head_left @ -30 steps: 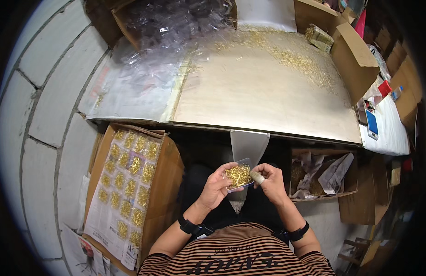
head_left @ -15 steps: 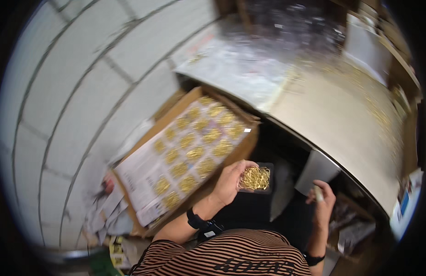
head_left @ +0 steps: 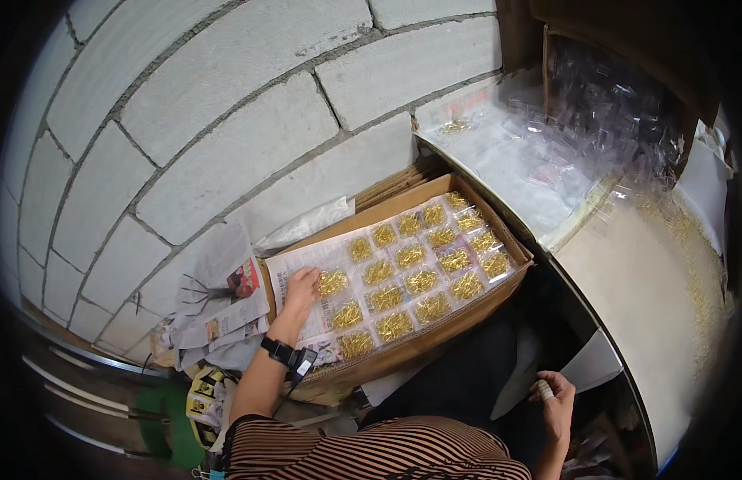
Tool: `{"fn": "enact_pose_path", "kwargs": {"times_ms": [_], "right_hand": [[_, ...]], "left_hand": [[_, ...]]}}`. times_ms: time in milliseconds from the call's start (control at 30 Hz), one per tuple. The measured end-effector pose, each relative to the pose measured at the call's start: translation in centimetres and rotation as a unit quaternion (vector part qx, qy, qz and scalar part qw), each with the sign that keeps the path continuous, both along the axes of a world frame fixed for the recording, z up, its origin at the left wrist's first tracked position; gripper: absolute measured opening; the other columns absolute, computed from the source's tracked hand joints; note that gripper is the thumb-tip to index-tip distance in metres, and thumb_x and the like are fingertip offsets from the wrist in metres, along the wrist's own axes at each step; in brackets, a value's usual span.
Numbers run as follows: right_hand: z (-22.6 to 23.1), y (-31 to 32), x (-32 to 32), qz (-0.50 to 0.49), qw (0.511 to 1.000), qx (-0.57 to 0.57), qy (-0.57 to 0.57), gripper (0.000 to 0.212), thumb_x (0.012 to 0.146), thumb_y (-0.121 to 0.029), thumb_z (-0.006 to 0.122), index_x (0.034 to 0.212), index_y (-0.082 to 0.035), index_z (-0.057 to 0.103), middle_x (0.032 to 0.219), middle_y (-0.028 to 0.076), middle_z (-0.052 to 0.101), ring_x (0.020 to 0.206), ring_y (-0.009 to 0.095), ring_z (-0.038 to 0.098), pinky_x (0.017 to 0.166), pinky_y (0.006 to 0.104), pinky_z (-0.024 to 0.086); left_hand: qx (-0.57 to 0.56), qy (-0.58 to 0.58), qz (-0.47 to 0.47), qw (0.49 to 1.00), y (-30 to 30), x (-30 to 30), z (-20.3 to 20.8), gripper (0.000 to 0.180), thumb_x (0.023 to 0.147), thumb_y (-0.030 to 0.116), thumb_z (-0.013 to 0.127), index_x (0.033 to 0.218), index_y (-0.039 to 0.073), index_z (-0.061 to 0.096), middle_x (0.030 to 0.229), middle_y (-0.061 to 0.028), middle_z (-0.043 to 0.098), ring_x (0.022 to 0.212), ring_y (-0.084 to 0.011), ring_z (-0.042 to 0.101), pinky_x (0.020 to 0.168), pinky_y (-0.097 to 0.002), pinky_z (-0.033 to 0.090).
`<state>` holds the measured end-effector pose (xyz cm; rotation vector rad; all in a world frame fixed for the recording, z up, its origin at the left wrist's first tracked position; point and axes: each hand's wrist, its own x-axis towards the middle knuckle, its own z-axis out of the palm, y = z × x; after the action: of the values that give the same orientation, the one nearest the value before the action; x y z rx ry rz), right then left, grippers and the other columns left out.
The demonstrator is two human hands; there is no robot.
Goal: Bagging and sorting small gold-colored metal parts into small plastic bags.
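Grip of the left hand [head_left: 301, 290] is touching the left edge of a clear, shallow plastic box of thin gold-coloured pieces [head_left: 334, 282]; whether its fingers are clasping the box or only leaning against it, I cannot tell. That box is sitting at the left end of a row among matching filled boxes [head_left: 421, 280], which are lying over a white printed paper sheet [head_left: 288, 272] in the top of an open brown cardboard carton [head_left: 467, 318]. A black band [head_left: 279, 350] is circling the left wrist. Well apart, the right hand [head_left: 556, 406] is curling its fingers inward, a pale wrap [head_left: 545, 390] covering one of them; I cannot tell whether it is closing on anything. Dark trousers [head_left: 459, 376] are showing between carton and right hand. Farther right, a beige-topped desk [head_left: 627, 280] is bearing a heap of transparent plastic pieces [head_left: 619, 120] and scattered gold-coloured bits [head_left: 695, 280]. Behind the carton, a white block wall [head_left: 235, 160] is rising, with loose printed papers [head_left: 219, 300] lying near its foot.
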<state>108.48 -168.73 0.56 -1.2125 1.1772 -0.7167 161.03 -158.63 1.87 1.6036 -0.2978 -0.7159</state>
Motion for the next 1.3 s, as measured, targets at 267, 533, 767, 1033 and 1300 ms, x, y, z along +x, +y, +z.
{"fn": "enact_pose_path", "kwargs": {"times_ms": [267,533,767,1033,1300], "right_hand": [[0.0,0.8,-1.3,0.018,0.999,0.024,0.045,0.018,0.086,-0.003,0.055,0.100,0.008,0.059,0.079,0.009,0.063,0.066,0.014,0.061,0.063,0.0256,0.049],[-0.2,-0.7,-2.3,0.053,0.978,-0.150,0.134,0.025,0.084,-0.011,0.057,0.107,-0.001,0.062,0.099,0.019,0.065,0.092,0.032,0.063,0.081,0.0367,0.048],[5.6,-4.4,-16.2,-0.286,0.874,-0.279,0.276,0.034,0.077,0.004,0.056,0.110,0.000,0.058,0.100,0.019,0.063,0.092,0.032,0.062,0.084,0.0359,0.048],[4.5,-21.2,-38.3,-0.343,0.714,-0.036,0.609,0.059,0.090,-0.032,0.047,0.135,0.004,0.036,0.127,0.028,0.050,0.120,0.040,0.047,0.102,0.0428,0.037],[4.1,-25.3,-25.3,-0.035,0.691,0.005,0.722,0.044,0.082,-0.020,0.050,0.116,0.006,0.058,0.125,0.035,0.046,0.115,0.050,0.046,0.097,0.0551,0.037]], "left_hand": [[0.122,-0.212,-0.069,0.967,-3.3,0.2,-3.1,0.014,0.085,0.008,0.056,0.089,0.001,0.068,0.079,-0.0044,0.064,0.069,-0.0125,0.056,0.063,-0.0269,0.046],[0.192,-0.488,-0.110,0.844,-1.8,6.0,-3.4,0.029,0.082,0.003,0.053,0.110,-0.003,0.059,0.111,-0.0177,0.059,0.108,-0.0292,0.053,0.096,-0.0378,0.040],[-0.059,-0.320,-0.392,0.860,-20.5,-17.8,9.1,0.019,0.085,0.003,0.054,0.100,-0.005,0.063,0.096,-0.0108,0.065,0.090,-0.0163,0.060,0.082,-0.0269,0.046],[0.070,-0.527,-0.446,0.720,-40.8,-34.8,5.8,0.039,0.081,0.039,0.062,0.090,0.001,0.063,0.091,-0.0208,0.065,0.086,-0.0373,0.062,0.076,-0.0445,0.047],[0.010,-0.300,-0.508,0.807,-44.0,-37.8,2.1,0.012,0.077,0.010,0.060,0.079,0.002,0.051,0.073,-0.0142,0.062,0.048,-0.0219,0.060,0.040,-0.0303,0.046]]}}
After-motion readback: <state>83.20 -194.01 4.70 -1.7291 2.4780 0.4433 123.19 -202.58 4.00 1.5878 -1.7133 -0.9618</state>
